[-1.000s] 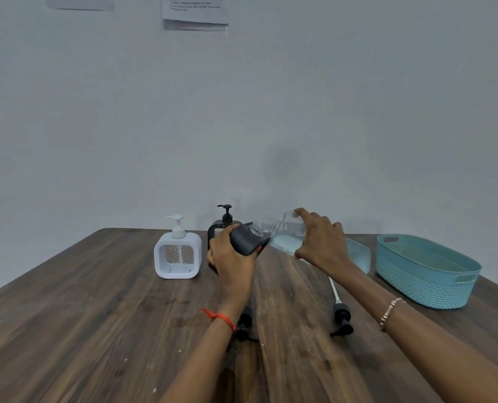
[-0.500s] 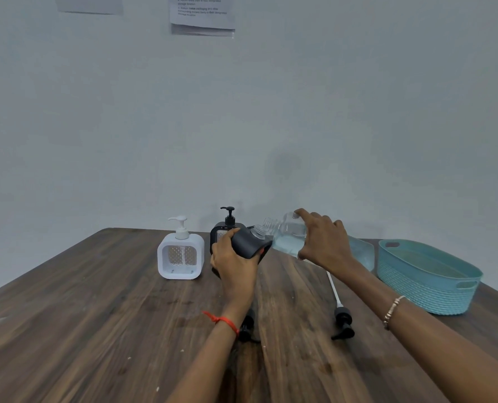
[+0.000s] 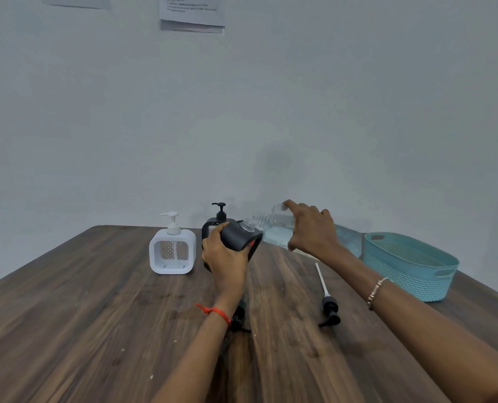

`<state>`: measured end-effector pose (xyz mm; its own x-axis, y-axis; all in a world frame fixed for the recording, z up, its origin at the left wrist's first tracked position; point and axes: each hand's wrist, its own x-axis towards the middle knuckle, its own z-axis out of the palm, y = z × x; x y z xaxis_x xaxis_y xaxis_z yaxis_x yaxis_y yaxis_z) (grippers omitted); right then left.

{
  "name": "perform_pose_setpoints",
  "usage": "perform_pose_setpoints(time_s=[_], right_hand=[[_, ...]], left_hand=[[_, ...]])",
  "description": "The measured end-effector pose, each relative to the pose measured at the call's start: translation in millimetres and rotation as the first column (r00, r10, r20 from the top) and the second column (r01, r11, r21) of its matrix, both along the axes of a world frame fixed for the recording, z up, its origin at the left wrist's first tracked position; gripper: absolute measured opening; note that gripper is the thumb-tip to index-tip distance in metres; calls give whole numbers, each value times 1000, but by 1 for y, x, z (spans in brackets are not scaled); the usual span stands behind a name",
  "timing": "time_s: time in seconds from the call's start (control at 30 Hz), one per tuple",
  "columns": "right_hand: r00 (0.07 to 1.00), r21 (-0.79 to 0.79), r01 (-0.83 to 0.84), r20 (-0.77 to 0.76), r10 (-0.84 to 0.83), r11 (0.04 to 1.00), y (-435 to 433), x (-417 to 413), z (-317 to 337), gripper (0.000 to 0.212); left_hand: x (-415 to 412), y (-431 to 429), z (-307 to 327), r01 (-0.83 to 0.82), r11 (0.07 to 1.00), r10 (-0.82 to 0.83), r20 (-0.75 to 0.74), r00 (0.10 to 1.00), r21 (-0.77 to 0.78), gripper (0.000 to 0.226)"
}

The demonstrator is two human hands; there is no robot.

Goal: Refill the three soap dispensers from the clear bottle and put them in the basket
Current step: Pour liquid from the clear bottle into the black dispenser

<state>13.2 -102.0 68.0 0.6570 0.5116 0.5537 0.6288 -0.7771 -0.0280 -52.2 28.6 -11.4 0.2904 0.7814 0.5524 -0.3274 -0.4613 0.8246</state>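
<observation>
My left hand [image 3: 226, 257] grips a dark grey soap dispenser [image 3: 240, 237] with its pump off, tilted to the right. My right hand [image 3: 311, 228] holds the clear bottle [image 3: 273, 225] tipped on its side, its threaded mouth touching the dispenser's open neck. Pale liquid lies in the bottle's lower half. A white dispenser [image 3: 172, 251] with its pump on stands to the left. A second black dispenser [image 3: 212, 223] with a pump stands behind my left hand, mostly hidden. The teal basket [image 3: 410, 269] sits at the right.
A loose black pump with a white tube [image 3: 327, 301] lies on the wooden table [image 3: 96, 315] between my arms. Another dark piece [image 3: 239, 315] lies partly hidden under my left wrist. The wall rises right behind the table's far edge.
The view has shifted slightly. Both hands keep the same hold, with the bottle's mouth still at the dispenser's neck.
</observation>
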Motion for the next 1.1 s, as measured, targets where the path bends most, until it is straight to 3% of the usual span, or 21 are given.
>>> perform_pose_setpoints(time_s=[1.1], right_hand=[[999, -33, -36, -41, 35, 999, -4, -19, 18, 79]], left_hand=[[-23, -10, 11, 37, 997, -34, 48, 998, -70, 61]])
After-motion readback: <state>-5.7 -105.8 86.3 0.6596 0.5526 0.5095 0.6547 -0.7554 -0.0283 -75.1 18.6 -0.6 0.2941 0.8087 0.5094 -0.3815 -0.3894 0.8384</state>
